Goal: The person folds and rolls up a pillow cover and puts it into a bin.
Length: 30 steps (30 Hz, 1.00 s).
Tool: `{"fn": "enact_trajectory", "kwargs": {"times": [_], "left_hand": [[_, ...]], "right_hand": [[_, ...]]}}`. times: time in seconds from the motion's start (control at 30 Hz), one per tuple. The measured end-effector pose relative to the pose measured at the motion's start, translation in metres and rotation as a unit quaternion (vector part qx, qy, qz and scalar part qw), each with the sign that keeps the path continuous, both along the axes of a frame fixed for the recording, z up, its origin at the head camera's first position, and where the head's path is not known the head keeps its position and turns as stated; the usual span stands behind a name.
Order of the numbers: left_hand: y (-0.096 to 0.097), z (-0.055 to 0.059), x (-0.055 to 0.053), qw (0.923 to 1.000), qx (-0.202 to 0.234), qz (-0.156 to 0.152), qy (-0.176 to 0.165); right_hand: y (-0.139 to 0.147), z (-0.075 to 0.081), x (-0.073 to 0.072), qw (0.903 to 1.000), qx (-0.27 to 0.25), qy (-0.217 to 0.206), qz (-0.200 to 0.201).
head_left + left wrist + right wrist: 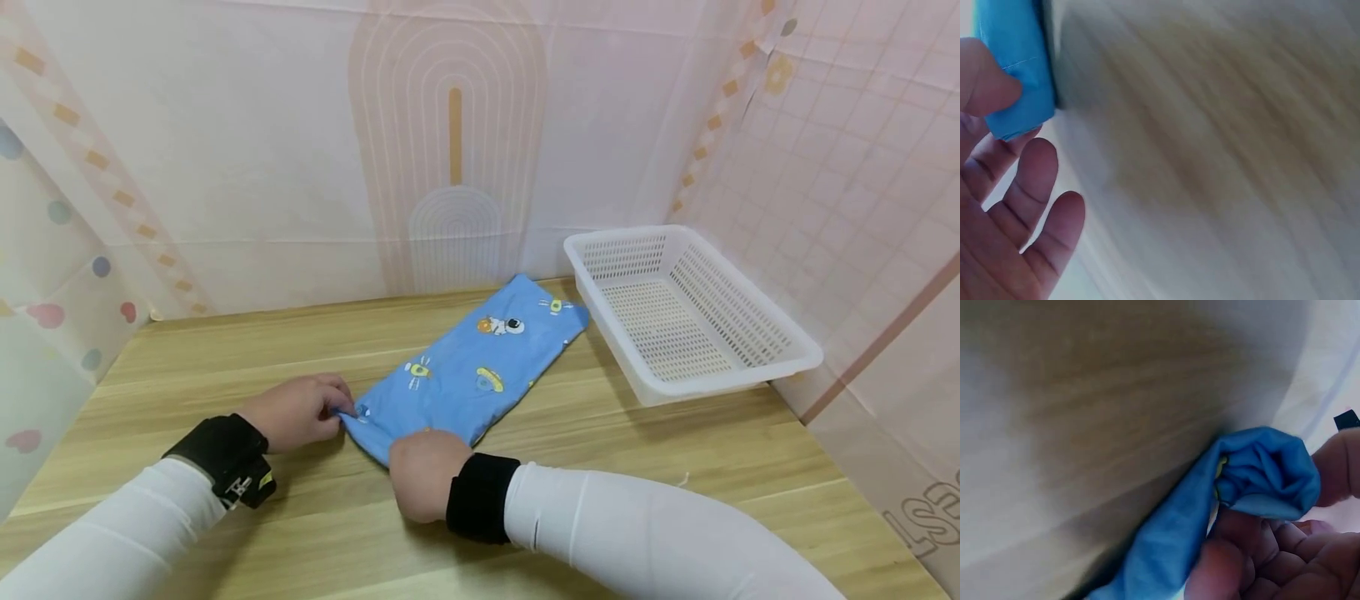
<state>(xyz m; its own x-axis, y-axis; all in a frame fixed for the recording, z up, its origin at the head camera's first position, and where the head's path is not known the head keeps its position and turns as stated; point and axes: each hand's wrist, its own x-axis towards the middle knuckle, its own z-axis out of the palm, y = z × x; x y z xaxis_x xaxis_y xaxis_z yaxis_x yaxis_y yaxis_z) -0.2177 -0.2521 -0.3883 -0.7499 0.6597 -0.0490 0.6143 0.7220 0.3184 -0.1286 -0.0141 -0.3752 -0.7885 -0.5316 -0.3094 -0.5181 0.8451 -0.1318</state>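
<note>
A folded blue cloth (457, 358) printed with astronauts, rockets and saucers lies slantwise across the wooden table. My left hand (303, 411) pinches its near left corner; the left wrist view shows the thumb (991, 87) pressed on the blue fabric (1032, 94), with the other fingers below it. At the near end, my right hand (429, 475) grips the cloth, its fingers mostly hidden in the head view. Seen from the right wrist, the cloth's end (1266, 475) is bunched in several curled layers between thumb and fingers (1216, 569).
A white plastic basket (731, 379) with perforated walls stands at the back right, near the cloth's far end. Patterned sheets (285, 150) hang behind the wooden table (322, 533) and along both sides.
</note>
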Motion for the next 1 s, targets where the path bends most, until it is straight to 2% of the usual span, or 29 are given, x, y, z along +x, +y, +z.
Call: {"fn": "enact_trajectory", "kwargs": {"times": [0.23,0.37,0.5,0.67,1.0], "left_hand": [[0.0,-0.003,-0.004,0.9979,0.013,0.015,-0.061],[0.002,-0.003,-0.005,0.9943,0.021,0.033,-0.099],[0.003,-0.004,-0.006,0.9904,0.052,0.041,-0.122],[0.004,-0.006,-0.008,0.9871,0.072,0.05,-0.134],[0.01,-0.005,-0.008,0.9907,0.053,0.064,-0.108]], "right_hand": [[0.012,0.002,-0.002,0.9958,-0.046,-0.068,-0.04],[0.017,0.003,-0.004,0.9937,-0.052,-0.085,-0.051],[0.022,0.003,-0.006,0.9926,-0.058,-0.09,-0.057],[0.025,0.003,-0.007,0.9913,-0.07,-0.09,-0.066],[0.031,0.003,-0.005,0.9862,-0.099,-0.089,-0.099]]}}
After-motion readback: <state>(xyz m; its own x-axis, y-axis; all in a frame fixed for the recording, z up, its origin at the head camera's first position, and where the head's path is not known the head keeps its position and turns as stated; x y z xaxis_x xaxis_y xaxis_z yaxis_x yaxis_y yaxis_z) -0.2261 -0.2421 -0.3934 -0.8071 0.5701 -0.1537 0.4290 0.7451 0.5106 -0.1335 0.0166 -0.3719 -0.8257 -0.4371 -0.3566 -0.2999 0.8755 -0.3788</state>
